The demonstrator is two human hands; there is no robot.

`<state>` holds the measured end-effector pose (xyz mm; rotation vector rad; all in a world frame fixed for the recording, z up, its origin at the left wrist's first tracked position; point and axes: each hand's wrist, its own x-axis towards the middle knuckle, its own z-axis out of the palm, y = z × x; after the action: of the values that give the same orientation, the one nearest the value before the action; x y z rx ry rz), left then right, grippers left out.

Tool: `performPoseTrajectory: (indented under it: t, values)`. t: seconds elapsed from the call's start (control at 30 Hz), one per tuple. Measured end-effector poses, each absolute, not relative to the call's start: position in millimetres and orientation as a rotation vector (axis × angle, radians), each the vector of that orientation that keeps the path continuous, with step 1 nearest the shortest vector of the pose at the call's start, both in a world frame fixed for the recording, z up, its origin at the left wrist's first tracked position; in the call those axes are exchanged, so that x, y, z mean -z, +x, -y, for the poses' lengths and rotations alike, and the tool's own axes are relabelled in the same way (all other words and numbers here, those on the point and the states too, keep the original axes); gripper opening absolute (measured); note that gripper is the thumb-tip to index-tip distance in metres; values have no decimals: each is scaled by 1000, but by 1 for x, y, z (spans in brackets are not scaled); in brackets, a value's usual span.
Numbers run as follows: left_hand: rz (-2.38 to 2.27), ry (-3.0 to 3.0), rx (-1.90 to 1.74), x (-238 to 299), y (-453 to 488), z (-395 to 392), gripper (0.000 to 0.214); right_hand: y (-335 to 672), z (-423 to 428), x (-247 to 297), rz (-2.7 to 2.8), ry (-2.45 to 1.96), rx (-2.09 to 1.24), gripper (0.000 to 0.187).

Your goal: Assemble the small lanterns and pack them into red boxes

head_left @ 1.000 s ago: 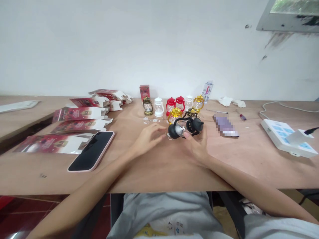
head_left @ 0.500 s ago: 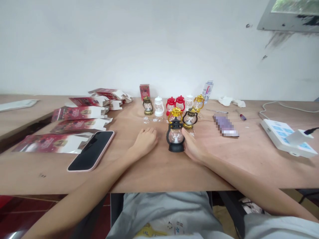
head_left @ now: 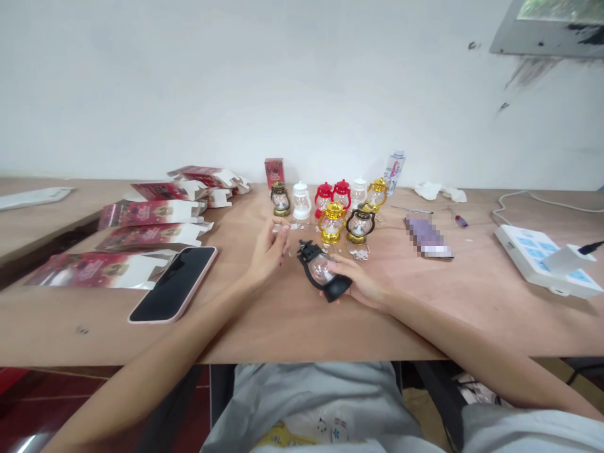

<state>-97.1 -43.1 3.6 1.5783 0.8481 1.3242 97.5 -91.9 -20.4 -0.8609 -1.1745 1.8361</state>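
Note:
My right hand (head_left: 361, 281) grips a small black lantern (head_left: 323, 270) by its clear globe and base. The lantern tilts, its top pointing up and left, and a white candle shape shows inside. Left of it, my left hand (head_left: 270, 253) is raised with thumb and fingers pinched together; whatever lies between them is too small to make out. Just beyond stand a gold lantern (head_left: 332, 224) and a bronze lantern (head_left: 360, 225). Behind them are red lanterns (head_left: 324, 200), white lanterns (head_left: 301, 201), another gold lantern and another bronze one. Small white pieces (head_left: 359, 254) lie scattered among them.
Flattened red boxes (head_left: 151, 214) spread across the left, beside a black-screened phone (head_left: 173, 286). A small upright red box (head_left: 274, 172) and a bottle (head_left: 394, 170) stand at the back. On the right are a blurred purple item (head_left: 427, 236), a screwdriver (head_left: 460, 220) and a power strip (head_left: 528, 255).
The black lantern went from upright to tilted left, turned by my right hand. My left hand rose off the table, and its fingers came together in a pinch.

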Motion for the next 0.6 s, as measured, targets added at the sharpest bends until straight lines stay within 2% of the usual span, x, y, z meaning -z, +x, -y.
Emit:
performPoseTrajectory:
  t: [0.13,0.6]
  values:
    - [-859,1627,-1330,-2,-97,44,31,98,93,19,1209,-826,-1933,41]
    - [-786,1470,-1318,-9,-96,48,36,100,92,18,1149,-788,-1950,38]
